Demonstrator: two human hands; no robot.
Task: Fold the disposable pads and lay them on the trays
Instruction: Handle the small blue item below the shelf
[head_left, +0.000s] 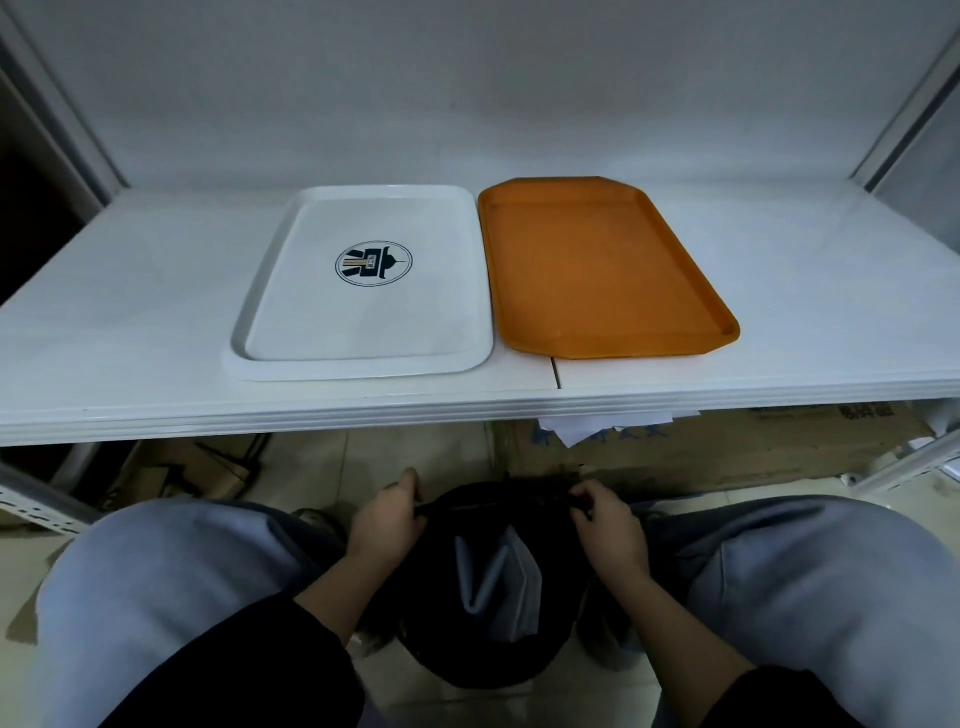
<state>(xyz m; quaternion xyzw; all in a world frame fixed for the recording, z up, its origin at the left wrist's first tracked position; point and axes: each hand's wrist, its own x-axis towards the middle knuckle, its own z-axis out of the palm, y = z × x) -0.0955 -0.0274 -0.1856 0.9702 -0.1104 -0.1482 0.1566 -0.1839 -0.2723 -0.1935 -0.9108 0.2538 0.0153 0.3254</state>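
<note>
A black bag (483, 660) sits on the floor between my knees, its mouth pulled wide. Inside it stand several folded pale blue-grey disposable pads (498, 587). My left hand (387, 519) grips the bag's left rim and my right hand (605, 525) grips its right rim. On the white shelf (130, 322) above lie a white tray (363, 280) with a round dark logo and, touching its right side, an orange tray (602, 270). Nothing lies on either tray.
The shelf's front edge (467, 410) runs across the view just beyond my hands. Under it are flattened cardboard boxes (701, 452) and white paper scraps. A perforated metal upright (41, 506) stands at the left, a shelf leg at the right.
</note>
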